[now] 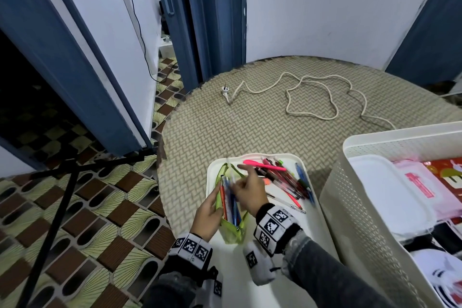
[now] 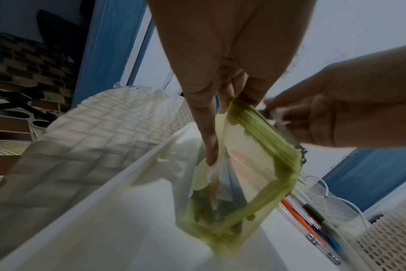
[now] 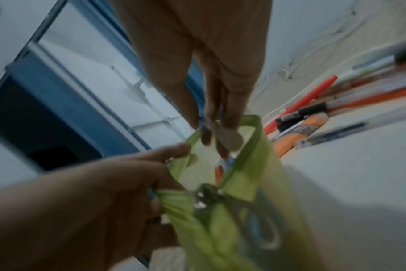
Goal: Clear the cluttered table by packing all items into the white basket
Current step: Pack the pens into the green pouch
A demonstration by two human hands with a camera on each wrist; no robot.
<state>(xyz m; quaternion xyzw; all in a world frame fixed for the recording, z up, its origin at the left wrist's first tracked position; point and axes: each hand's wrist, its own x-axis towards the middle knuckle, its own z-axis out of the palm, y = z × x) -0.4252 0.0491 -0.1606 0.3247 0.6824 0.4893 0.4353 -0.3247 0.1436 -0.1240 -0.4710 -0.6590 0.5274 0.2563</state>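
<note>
A green mesh pencil pouch (image 1: 231, 230) lies on the white tray (image 1: 311, 229) with its mouth held wide. My left hand (image 1: 212, 205) grips the pouch's left rim; the left wrist view shows fingers (image 2: 209, 143) inside the pouch (image 2: 262, 165) and the thumb on its edge. My right hand (image 1: 246, 182) hovers over the mouth and pinches a clear pen (image 3: 220, 133) pointing down into the pouch (image 3: 243, 183). Several pens stand inside it. Loose pens (image 1: 282, 180) and an orange eraser (image 3: 299, 132) lie across the tray's far right. The white basket (image 1: 350, 207) stands to the right.
The basket holds a white lid (image 1: 380, 190), a pink packet (image 1: 425, 187) and other items. A white power cord (image 1: 312, 97) snakes over the woven tabletop behind the tray. The table's rounded edge runs at left, with a black tripod leg (image 1: 62, 195) on the tiled floor.
</note>
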